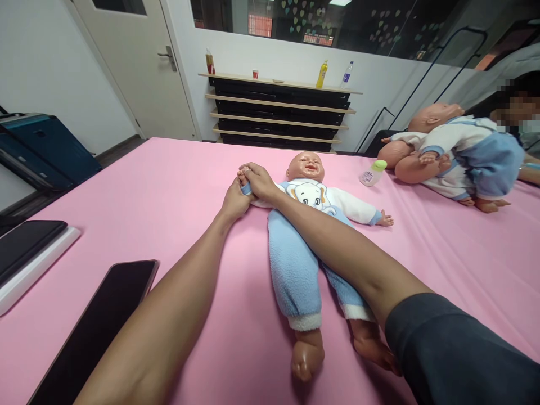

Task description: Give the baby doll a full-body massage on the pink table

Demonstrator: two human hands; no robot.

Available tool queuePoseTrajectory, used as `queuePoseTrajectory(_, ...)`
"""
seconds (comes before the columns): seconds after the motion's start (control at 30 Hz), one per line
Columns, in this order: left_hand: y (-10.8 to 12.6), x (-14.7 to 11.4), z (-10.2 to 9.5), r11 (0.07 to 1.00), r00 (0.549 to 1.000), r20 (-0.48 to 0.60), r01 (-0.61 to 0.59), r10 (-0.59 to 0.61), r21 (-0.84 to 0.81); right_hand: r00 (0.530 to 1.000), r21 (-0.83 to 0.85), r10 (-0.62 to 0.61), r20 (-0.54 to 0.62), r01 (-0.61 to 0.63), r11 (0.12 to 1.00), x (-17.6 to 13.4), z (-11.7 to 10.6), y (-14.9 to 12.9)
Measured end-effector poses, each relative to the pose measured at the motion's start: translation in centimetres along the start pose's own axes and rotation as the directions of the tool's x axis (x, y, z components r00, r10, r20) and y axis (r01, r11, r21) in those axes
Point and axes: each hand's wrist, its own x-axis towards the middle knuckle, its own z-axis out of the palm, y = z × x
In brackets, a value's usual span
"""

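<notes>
A baby doll [295, 270] in a white and light-blue fleece outfit lies on its back on the pink table cover [202, 169], head at the far side and feet toward me. Both my hands are closed around the doll's arm on the left, near its blue cuff and small hand. My left hand [236, 199] wraps the cuff from the left and below. From above, my right hand [260, 183] covers the forearm, and my right arm crosses over the doll's belly. The doll's other arm stretches out to the right. My fingers partly hide the held arm.
A small bottle with a green cap [373, 173] stands right of the doll's head. Farther right are other baby dolls [468, 152] and a person. A dark phone [101, 320] and a white box [37, 264] lie at the left. Behind the table is a shelf unit [278, 104].
</notes>
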Motion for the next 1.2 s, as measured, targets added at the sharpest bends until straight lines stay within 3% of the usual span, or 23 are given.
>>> queuePoseTrajectory(0.1, 0.1, 0.0, 0.0, 1.0, 1.0, 0.003, -0.009, 0.008, 0.019, 0.995, -0.015, -0.094, 0.033, 0.094, 0.995, 0.2, -0.2, 0.4)
queuePoseTrajectory(0.47, 0.4, -0.2, -0.1, 1.0, 1.0, 0.004, 0.028, -0.028, 0.011, 0.993, -0.172, -0.117, 0.006, 0.116, 0.978, 0.2, -0.2, 0.0)
queuePoseTrajectory(0.77, 0.8, -0.5, 0.1, 1.0, 0.999, 0.031, 0.015, -0.015, -0.001, 0.995, -0.118, -0.059, -0.079, 0.049, 0.992, 0.0, 0.0, -0.7)
queuePoseTrajectory(0.97, 0.8, -0.4, -0.1, 0.996, 0.996, 0.017, -0.082, 0.082, -0.022, 0.994, -0.278, -0.111, -0.018, 0.101, 0.955, -0.7, 0.0, -1.1)
queuePoseTrajectory(1.2, 0.4, -0.3, 0.0, 0.999, 0.998, 0.032, -0.046, 0.046, 0.013, 0.996, -0.326, -0.067, -0.063, 0.043, 0.944, -0.3, -0.3, -0.7)
